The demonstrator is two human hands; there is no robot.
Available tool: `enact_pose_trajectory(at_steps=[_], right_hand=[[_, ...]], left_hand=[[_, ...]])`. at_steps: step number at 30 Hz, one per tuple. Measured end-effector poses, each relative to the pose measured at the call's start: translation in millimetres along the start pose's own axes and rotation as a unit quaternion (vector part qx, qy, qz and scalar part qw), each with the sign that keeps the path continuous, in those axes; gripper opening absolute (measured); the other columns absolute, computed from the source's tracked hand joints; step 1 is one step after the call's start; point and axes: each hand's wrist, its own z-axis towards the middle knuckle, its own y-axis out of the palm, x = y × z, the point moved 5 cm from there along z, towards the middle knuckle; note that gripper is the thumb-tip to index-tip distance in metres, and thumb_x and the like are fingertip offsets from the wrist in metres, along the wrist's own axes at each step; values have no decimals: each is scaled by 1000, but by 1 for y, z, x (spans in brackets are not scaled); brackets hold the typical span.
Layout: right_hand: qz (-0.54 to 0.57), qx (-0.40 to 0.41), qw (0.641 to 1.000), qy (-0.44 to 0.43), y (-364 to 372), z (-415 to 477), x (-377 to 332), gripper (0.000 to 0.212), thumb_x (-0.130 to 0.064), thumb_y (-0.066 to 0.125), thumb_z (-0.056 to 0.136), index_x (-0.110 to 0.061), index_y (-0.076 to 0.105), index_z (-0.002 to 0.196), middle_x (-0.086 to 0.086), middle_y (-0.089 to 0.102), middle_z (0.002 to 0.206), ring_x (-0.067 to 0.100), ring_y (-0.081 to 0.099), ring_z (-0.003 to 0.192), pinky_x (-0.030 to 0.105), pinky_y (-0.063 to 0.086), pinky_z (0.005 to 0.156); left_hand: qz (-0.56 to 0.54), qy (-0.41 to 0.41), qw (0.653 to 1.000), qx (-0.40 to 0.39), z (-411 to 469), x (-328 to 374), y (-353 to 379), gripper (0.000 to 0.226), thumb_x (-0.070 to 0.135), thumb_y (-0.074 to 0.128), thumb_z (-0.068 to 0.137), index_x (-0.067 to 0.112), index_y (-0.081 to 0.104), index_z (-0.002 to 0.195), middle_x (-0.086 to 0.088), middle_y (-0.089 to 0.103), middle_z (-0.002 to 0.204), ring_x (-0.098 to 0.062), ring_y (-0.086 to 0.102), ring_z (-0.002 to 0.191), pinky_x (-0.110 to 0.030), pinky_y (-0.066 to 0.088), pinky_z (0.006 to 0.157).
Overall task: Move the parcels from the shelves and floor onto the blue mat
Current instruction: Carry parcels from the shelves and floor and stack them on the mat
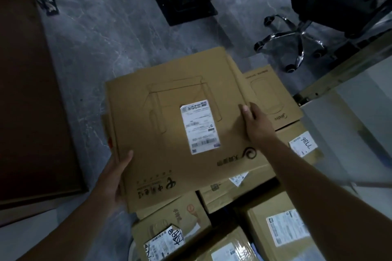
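A large flat cardboard parcel (161, 125) with a white shipping label lies across the top of a pile of boxes. My left hand (115, 178) grips its near left edge, thumb on top. My right hand (257, 124) presses on its right edge, fingers over the side. Under and around it sit more cardboard parcels: a Midea box (273, 99) at the right, a box with a handwritten label (303, 144), a box (169, 224) below my left hand and a labelled box (282, 231) at the lower right. No blue mat is in view.
A dark brown panel (31, 101) stands along the left. On the grey marble floor (95, 34) stand a black stand base (182, 2) and a chrome-legged office chair (297, 38). A metal-framed glass surface (360, 95) is at the right.
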Motion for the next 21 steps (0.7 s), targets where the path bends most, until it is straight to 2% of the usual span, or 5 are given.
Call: enact_pose_trajectory(at_steps=[4,8,10,15,21], right_hand=[[23,-53,998,-17,43,-22,-21,55,-51,35,100,-26,34,149,6,45,149,28,40,138,35,32,109],[40,-53,998,-15,82,-44,-36,51,-53,32,101,-36,32,149,-1,44,151,28,42,137,39,35,107],[44,-59,997,-24,102,-59,-40,51,-52,33,101,-36,31,149,-1,44,150,26,43,136,38,36,106],[52,-47,997,-33,129,-74,-47,50,-50,33,101,-36,31,149,-2,44,150,21,43,136,35,36,105],[77,-100,992,-27,161,-97,-43,50,-49,38,100,-39,33,149,-5,44,150,18,43,136,31,34,108]], left_hand=[[32,5,998,51,-5,1,-59,63,56,75,66,43,59,126,7,65,117,-21,59,106,-45,45,92],[20,6,999,40,-4,1,-102,49,49,70,77,47,59,125,11,61,130,-24,51,124,-52,36,106],[10,5,999,41,-4,-3,-123,42,49,69,79,50,61,119,11,63,127,-25,54,121,-55,38,102],[5,1,999,54,-7,-9,-158,48,53,71,77,53,57,123,10,66,127,-27,57,120,-54,46,93],[-1,-30,997,77,-18,-16,-203,43,51,71,76,51,61,118,-5,65,128,-39,62,111,-57,52,82]])
